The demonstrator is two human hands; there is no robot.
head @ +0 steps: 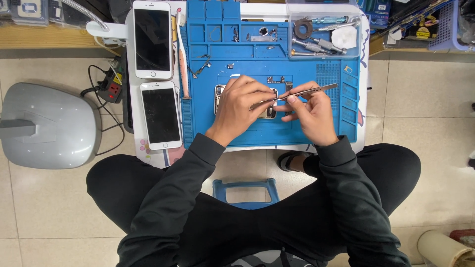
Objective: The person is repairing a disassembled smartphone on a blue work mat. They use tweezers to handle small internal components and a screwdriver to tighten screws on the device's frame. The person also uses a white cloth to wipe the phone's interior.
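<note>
Right hand (309, 111) pinches tweezers (302, 93), tips at opened phone (269, 111). Left hand (242, 101) fingers curled narrow, pressing phone at mat (257, 136) centre. Risk: tweezer tip slips, scratches board or flicks tiny part off mat. Clear tray (324, 34) at mat's far right corner holds screwdrivers (316, 45), tape roll (302, 27). Mat's far-edge compartments hold small parts.

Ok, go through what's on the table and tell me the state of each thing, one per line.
Opened phone: on blue mat, partly under both hands.
Tweezers: held in right hand.
Left hand: resting on opened phone.
Large phone: screen dark.
Small phone: screen dark.
</note>
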